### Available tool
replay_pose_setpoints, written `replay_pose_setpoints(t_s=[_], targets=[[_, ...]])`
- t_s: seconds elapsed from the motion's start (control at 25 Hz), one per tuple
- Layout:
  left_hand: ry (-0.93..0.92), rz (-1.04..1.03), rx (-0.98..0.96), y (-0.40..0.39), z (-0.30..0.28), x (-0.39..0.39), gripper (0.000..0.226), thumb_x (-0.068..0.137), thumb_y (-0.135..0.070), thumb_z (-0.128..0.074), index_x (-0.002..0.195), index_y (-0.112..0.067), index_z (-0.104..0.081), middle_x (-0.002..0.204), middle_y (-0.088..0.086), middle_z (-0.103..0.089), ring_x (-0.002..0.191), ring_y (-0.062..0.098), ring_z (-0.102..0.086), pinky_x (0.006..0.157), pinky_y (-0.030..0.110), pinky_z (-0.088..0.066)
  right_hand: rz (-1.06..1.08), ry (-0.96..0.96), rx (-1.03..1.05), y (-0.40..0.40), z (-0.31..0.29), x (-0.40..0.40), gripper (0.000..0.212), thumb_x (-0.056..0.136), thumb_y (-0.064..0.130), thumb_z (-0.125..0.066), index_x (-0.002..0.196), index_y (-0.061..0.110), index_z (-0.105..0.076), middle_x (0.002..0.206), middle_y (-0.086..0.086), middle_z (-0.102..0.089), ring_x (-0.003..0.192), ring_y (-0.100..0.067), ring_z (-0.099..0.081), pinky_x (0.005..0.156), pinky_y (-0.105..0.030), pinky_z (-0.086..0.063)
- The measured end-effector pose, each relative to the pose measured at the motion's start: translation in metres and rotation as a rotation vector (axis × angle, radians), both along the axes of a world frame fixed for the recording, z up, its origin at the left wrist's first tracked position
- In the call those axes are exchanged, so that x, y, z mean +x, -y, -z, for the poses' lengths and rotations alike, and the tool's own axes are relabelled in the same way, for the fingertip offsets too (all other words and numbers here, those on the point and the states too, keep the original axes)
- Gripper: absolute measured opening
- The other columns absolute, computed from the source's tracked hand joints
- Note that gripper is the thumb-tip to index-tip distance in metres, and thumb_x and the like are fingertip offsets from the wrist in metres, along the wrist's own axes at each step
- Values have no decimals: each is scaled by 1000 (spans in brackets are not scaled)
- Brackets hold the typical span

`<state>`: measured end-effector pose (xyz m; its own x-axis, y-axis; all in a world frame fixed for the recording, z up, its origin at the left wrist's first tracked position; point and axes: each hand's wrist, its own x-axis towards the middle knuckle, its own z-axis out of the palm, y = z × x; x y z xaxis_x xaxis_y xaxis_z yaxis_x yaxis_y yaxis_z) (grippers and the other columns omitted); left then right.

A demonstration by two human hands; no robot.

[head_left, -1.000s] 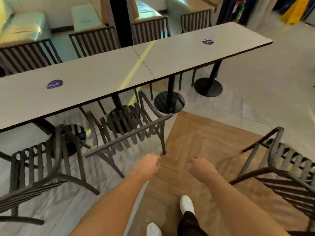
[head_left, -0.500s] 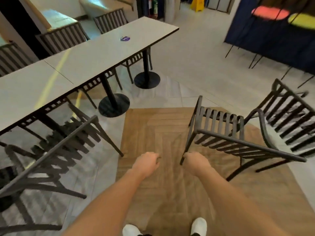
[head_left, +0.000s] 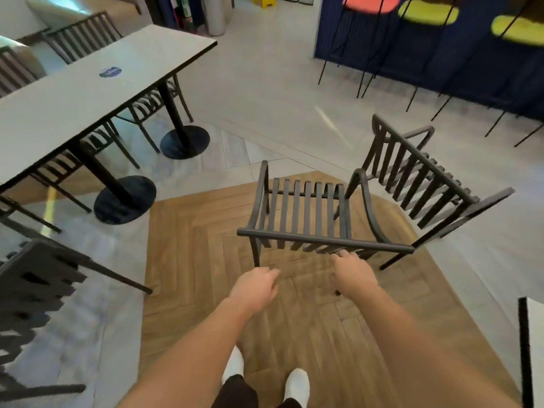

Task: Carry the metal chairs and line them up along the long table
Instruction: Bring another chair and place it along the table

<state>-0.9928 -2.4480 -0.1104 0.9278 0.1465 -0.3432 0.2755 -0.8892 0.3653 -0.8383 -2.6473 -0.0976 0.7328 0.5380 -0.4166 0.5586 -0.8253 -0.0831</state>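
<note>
A black slatted metal chair [head_left: 306, 210] stands on the wooden floor patch right in front of me, its backrest rail nearest to me. My right hand [head_left: 353, 273] hovers just below that rail, fingers loosely curled, holding nothing. My left hand [head_left: 256, 285] hangs lower and to the left, also loosely curled and empty. A second metal chair [head_left: 424, 175] stands just right of the first. The long grey table [head_left: 88, 95] runs along the left. Another chair [head_left: 38, 284] stands near the table at the lower left.
More metal chairs [head_left: 141, 107] are tucked under and behind the table, whose round black bases [head_left: 125, 198] sit on the floor. Tall stools with coloured seats [head_left: 426, 13] line a blue wall at the top right. A dark-edged white panel [head_left: 530, 348] is at the right edge.
My view has swung right, away from the table. The two free chairs now stand straight ahead, and both hands have come close to the nearer chair's backrest.
</note>
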Motion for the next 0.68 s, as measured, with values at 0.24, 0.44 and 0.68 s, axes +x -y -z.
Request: replay_pose_setpoints(t_s=[0.24,0.44,0.68], targets=[[99,35,111,-15,11,84,53,106,-25,-51,157,-28,-37,160,3,-38,148,24,-34,120,43,-32,96,17,30,25,19,61,60,97,11,-55,153,20,-36,155,-5,-40,141,-27,-38,113,-42,-41],[-90,115,164,-48,43,135,61,105,-21,-51,160,-29,-27,159,5,-39,148,27,-31,123,46,-22,133,-54,-37,18,38,100,52,99,20,-58,149,24,-43,141,0,-54,133,-23,-47,113,-41,-40],[-312,143,168,-59,65,172,33,102,-16,-53,134,-22,-55,129,6,-63,117,29,-61,98,44,-50,147,-90,-121,7,60,126,35,99,21,-57,134,26,-55,125,2,-61,118,-21,-57,104,-39,-47]])
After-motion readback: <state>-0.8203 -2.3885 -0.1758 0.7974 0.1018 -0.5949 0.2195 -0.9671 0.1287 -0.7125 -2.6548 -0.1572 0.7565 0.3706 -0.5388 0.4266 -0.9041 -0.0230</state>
